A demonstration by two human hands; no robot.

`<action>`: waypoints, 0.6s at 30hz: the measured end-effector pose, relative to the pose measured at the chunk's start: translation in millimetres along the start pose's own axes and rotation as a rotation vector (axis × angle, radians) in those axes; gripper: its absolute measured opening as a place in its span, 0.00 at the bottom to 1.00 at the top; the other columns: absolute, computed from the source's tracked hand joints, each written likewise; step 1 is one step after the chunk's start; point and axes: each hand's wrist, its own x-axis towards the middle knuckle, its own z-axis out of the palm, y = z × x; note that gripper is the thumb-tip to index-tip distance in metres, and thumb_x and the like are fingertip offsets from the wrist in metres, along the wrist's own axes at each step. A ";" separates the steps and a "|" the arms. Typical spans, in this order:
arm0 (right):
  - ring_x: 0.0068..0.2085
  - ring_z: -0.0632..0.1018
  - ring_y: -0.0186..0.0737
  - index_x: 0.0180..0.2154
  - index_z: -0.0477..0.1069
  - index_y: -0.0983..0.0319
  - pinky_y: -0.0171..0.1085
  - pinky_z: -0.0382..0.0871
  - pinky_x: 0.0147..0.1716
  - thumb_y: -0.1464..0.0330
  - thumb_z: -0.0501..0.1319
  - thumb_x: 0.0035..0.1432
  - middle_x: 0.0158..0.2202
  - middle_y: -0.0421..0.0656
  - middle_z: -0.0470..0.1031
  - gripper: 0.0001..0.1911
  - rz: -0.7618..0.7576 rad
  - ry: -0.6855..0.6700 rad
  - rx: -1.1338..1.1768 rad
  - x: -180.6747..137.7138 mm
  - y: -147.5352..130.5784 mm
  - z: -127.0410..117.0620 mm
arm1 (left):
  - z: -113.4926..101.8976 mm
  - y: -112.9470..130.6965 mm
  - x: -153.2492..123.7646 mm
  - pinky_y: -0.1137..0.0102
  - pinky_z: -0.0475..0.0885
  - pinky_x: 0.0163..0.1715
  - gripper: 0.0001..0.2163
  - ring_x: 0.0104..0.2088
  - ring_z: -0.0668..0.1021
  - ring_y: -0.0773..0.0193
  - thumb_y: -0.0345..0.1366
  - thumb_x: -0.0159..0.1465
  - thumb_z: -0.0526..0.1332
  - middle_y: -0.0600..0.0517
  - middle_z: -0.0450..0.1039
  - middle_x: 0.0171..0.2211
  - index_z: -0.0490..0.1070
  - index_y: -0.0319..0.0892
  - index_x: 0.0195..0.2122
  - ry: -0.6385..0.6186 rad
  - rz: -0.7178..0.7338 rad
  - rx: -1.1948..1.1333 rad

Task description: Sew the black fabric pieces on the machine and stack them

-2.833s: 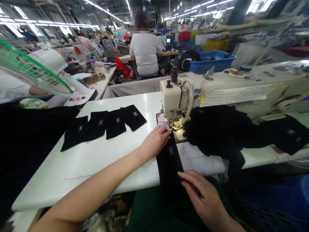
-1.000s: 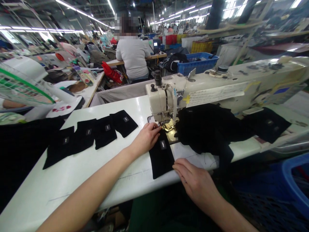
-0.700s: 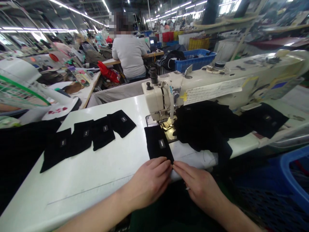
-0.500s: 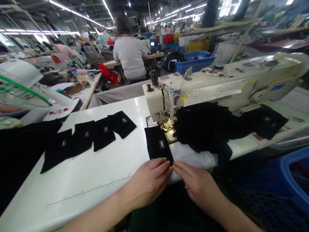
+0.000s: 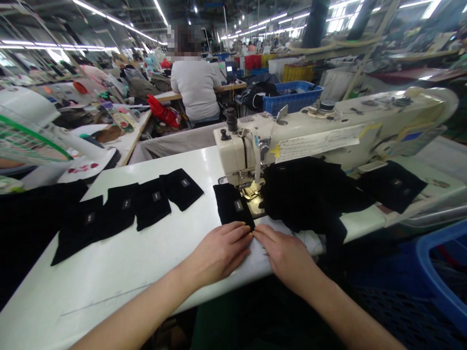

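A black fabric piece [image 5: 229, 201] with a small dark label lies on the white table just left of the sewing machine's needle area [image 5: 251, 192]. My left hand [image 5: 224, 250] lies over its near end, fingers closed together on the cloth. The fingertips of my right hand [image 5: 282, 250] pinch the near right corner, touching those of the left. Under the machine's arm, to the right of the needle, is a heap of black fabric [image 5: 306, 194]. The lower edge of the held piece is hidden under my fingers.
Several labelled black pieces [image 5: 153, 204] overlap in a row at left, near a larger dark cloth [image 5: 25, 228]. Another labelled piece [image 5: 394, 184] lies at right. A blue basket [image 5: 425, 257] stands low right, a fan [image 5: 29, 131] at left. A person in white [image 5: 195, 87] sits ahead.
Both hands and the fabric piece have moved slightly forward and left, toward the machine. The view has shifted a little. The fingers stay on the near edge.
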 end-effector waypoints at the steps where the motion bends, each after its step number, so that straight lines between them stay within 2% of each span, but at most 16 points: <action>1: 0.44 0.81 0.44 0.56 0.71 0.62 0.41 0.78 0.40 0.80 0.50 0.63 0.57 0.48 0.74 0.24 0.007 -0.004 -0.004 3.0 0.1 -1.0 | 0.1 -2.9 0.8 0.58 0.78 0.54 0.14 0.54 0.75 0.51 0.35 0.72 0.54 0.41 0.75 0.50 0.71 0.35 0.53 0.000 -0.003 -0.001; 5: 0.48 0.80 0.44 0.57 0.71 0.62 0.40 0.77 0.45 0.80 0.50 0.65 0.58 0.48 0.73 0.23 0.030 -0.027 -0.013 14.0 -0.8 -6.3 | 0.8 -13.7 2.7 0.58 0.77 0.54 0.14 0.55 0.75 0.51 0.35 0.72 0.54 0.41 0.74 0.50 0.71 0.35 0.54 -0.004 -0.014 -0.001; 11: 0.47 0.81 0.46 0.61 0.67 0.65 0.41 0.79 0.43 0.81 0.49 0.63 0.63 0.50 0.69 0.27 0.038 -0.010 -0.059 17.3 -5.0 -5.5 | -1.0 -28.4 8.5 0.58 0.77 0.53 0.13 0.54 0.75 0.52 0.35 0.71 0.55 0.41 0.74 0.51 0.73 0.37 0.52 0.009 -0.030 -0.006; 15: 0.44 0.82 0.45 0.59 0.69 0.67 0.39 0.79 0.40 0.82 0.49 0.57 0.61 0.51 0.71 0.29 -0.041 0.120 -0.039 1.4 -8.8 -2.2 | -2.5 -38.9 12.0 0.58 0.77 0.53 0.14 0.54 0.75 0.52 0.35 0.71 0.55 0.41 0.75 0.51 0.73 0.36 0.53 0.014 -0.036 -0.011; 18: 0.44 0.81 0.43 0.55 0.71 0.67 0.36 0.77 0.38 0.81 0.49 0.59 0.56 0.51 0.75 0.25 -0.109 0.301 0.006 -12.9 -8.4 -11.0 | -2.3 -47.1 13.2 0.58 0.78 0.53 0.14 0.54 0.76 0.52 0.35 0.71 0.56 0.40 0.75 0.51 0.73 0.36 0.53 0.031 -0.042 -0.017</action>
